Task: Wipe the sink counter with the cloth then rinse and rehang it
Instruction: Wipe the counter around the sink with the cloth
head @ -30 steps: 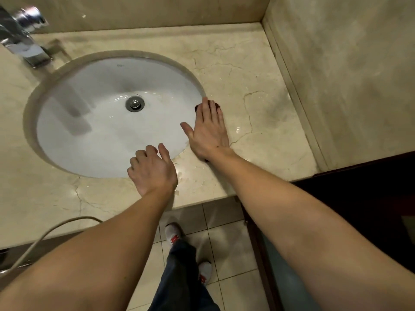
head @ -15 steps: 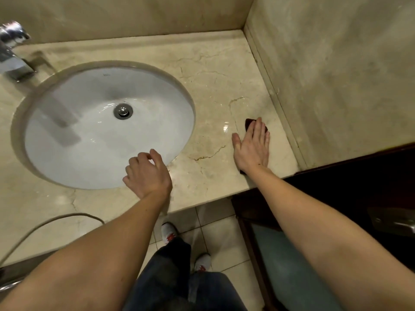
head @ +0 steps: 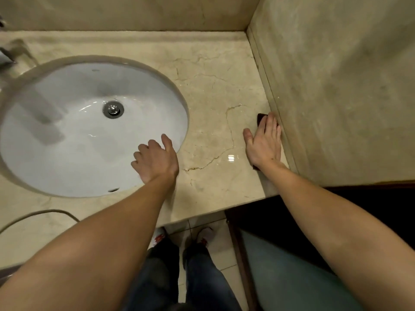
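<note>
Marble counter [head: 213,90], cracked, with bare room between sink [head: 67,153] and side wall [head: 336,86]. Right hand [head: 265,144], fingers straight and together, presses the dark cloth [head: 261,118] flat against the wall's foot; cloth shows beyond the fingertips. Left hand [head: 155,161], loosely curled and holding nothing, rests at the sink rim.

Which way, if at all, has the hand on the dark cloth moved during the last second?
Yes. The right hand, flat on the cloth, slid rightward across the counter, from the sink's edge to the side wall.
</note>
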